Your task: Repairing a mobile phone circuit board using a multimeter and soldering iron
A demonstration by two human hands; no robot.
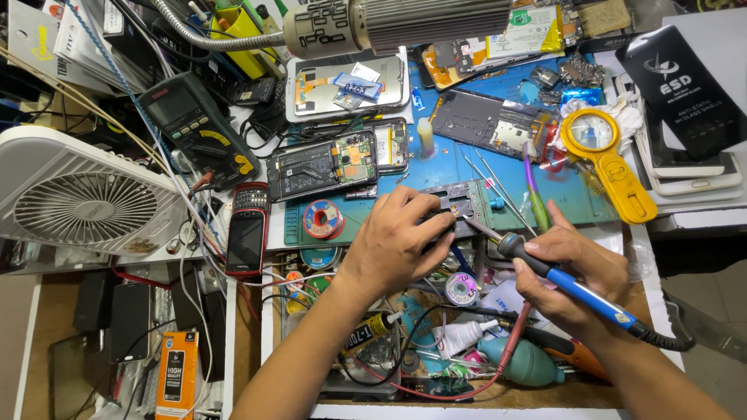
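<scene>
A cluttered workbench (257, 233) filled the view, its white top mostly covered by a blue mat (455, 167) lying just beyond the hands. Far to their left sat a white fan (82, 198), with a brown shelf (54, 311) below it. Above the hands a lamp (405, 23) on a flexible metal neck hung over the mat, casting bright, even light. To their right, grey floor (712, 299) showed past the bench edge.
</scene>
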